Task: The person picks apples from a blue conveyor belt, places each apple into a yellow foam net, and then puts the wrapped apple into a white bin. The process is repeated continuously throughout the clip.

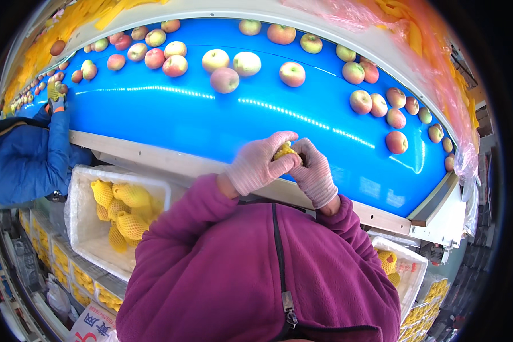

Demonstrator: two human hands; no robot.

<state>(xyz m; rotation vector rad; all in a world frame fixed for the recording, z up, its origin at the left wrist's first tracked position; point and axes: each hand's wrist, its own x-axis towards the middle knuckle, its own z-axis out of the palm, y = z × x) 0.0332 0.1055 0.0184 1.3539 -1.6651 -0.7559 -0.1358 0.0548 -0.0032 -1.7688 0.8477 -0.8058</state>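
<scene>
My left hand [263, 163], in a pale pink striped knit glove, curls around a small bunched yellow foam fruit net [285, 151]. From the other side, my right hand [315, 173], gloved alike, has its fingertips at the net's edge. Both hands meet above the near edge of a blue conveyor belt [188, 122]. My fingers hide most of the net, and whether a fruit is inside cannot be seen. Beyond the hands, loose red-and-green apples lie on the belt, among them one apple [292, 74] by itself and a pale apple [247, 63] in a cluster.
At left stands a white foam box [79, 213] holding several net-wrapped fruits [130, 222]. Another white box [410, 278] is at right. A co-worker in a blue jacket [21, 162] reaches over the belt. Yellow nets [38, 60] and pink plastic film [440, 85] line the far ledge.
</scene>
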